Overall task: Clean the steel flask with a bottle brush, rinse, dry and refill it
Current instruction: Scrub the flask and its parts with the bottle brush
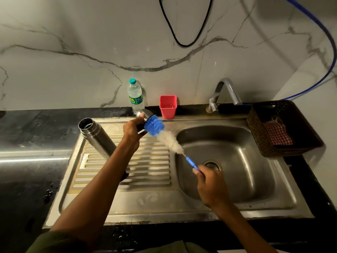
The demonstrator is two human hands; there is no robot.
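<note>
The open steel flask (96, 136) stands uncapped on the ribbed drainboard (127, 168), behind my left forearm. My left hand (132, 131) grips the flask's steel cap (144, 115), held above the drainboard's far edge. The bottle brush (164, 136) has a blue bristle tip pushed into the cap, white bristles behind it and a blue handle. My right hand (209, 185) holds that handle's end over the sink basin (246, 161).
A plastic water bottle (135, 96) and a red cup (168, 106) stand by the marble wall. The tap (225, 94) arches over the basin. A dark basket (284, 127) with a checked cloth sits at the right. Black counter lies to the left.
</note>
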